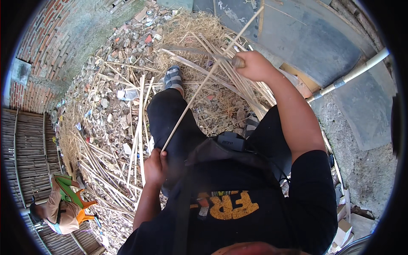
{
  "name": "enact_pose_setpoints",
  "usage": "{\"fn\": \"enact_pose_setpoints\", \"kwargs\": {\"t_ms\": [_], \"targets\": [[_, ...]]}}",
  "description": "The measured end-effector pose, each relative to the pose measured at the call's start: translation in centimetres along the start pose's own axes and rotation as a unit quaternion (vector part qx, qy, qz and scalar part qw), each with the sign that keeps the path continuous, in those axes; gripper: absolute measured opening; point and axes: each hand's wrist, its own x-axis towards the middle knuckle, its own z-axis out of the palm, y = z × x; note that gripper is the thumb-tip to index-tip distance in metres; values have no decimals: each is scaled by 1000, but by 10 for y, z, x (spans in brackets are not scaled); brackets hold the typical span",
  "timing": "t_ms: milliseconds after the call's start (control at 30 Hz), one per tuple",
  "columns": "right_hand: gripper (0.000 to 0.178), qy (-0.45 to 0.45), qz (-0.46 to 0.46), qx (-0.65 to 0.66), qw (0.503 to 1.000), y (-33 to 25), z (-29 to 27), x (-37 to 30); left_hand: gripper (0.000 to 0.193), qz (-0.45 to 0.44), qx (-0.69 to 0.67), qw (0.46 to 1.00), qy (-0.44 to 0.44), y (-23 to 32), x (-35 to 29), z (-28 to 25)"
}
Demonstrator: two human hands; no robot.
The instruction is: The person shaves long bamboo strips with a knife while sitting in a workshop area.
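My left hand (155,167) is closed around the lower end of a long thin bamboo strip (190,103), beside my left thigh. The strip slants up and away to the right, past my right hand. In my right hand (255,66) is the round handle of a long-bladed knife (238,62), gripped in a fist. Its greyish blade points left and meets the strip just beside the handle; against the straw and sticks behind it, the far end of the blade is hard to make out.
Split bamboo strips (140,131) lie around my legs over rubble and straw (191,27). Grey sheets (312,38) and a pale pole (350,75) stand at right. A brick wall (46,38) rises at far left. Another person (61,212) sits at lower left by an orange stool (86,208).
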Motion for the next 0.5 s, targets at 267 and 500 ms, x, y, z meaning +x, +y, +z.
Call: {"fn": "enact_pose_setpoints", "kwargs": {"t_ms": [267, 500], "targets": [[25, -76, -9, -74, 994, -39, 4, -13, 22, -17, 18, 1000, 1, 3, -3, -3], [31, -14, 1, 10, 1000, 3, 8, 4, 24, -7, -10, 1000, -13, 3, 2, -5]]}}
